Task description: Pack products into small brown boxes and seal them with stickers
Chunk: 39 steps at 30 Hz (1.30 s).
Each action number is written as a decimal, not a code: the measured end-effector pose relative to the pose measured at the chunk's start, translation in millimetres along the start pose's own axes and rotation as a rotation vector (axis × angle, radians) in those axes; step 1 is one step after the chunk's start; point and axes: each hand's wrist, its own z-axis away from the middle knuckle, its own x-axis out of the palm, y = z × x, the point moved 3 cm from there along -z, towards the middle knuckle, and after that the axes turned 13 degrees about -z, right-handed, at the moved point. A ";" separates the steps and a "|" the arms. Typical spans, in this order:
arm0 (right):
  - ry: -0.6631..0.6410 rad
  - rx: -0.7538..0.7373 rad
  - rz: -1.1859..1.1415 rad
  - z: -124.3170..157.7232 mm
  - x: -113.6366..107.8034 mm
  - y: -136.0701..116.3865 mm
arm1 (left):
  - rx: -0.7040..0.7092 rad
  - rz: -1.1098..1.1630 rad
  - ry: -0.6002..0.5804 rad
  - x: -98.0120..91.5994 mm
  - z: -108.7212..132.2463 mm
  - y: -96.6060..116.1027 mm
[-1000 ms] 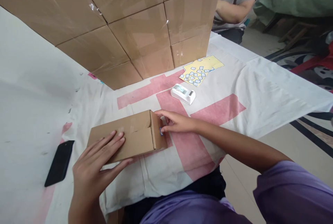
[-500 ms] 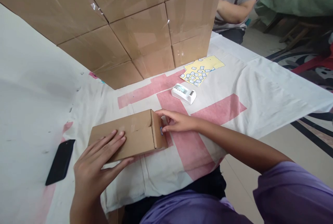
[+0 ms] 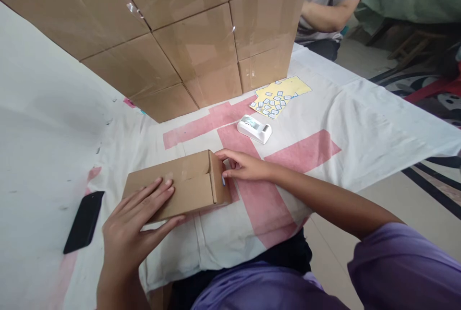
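Observation:
A closed brown cardboard box (image 3: 187, 183) lies on the cloth-covered table in front of me. My left hand (image 3: 139, 216) rests on its left part, fingers stretched flat over the top and thumb along the near edge. At the box's right end is my right hand (image 3: 245, 166), its index finger at the far upper corner and its thumb against the end face. Thumb and index finger are apart; the other fingers curl inward. A small white-and-blue label (image 3: 224, 180) shows on that end face just under the thumb, seen nearly edge-on.
Stacked cardboard boxes (image 3: 194, 36) rise behind. A white tape dispenser (image 3: 254, 129) and a yellow sheet with small white labels (image 3: 281, 96) lie beyond my right hand. A black phone (image 3: 84, 222) lies left by the wall. Another person (image 3: 326, 12) sits at the far right.
My right thumb has shifted slightly up on the box's end face, and more of the small label shows beneath it. My left hand and the box have hardly moved.

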 end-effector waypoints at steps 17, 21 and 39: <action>-0.066 0.001 0.047 4.5 1.6 -6.4 | -0.019 0.000 0.013 0.8 1.8 0.5; -0.067 0.043 0.020 4.5 1.9 -6.4 | -0.026 -0.002 0.014 0.1 2.2 0.3; -0.039 -0.059 0.192 13.5 12.4 -24.3 | 0.100 -0.112 0.186 9.7 9.7 -8.0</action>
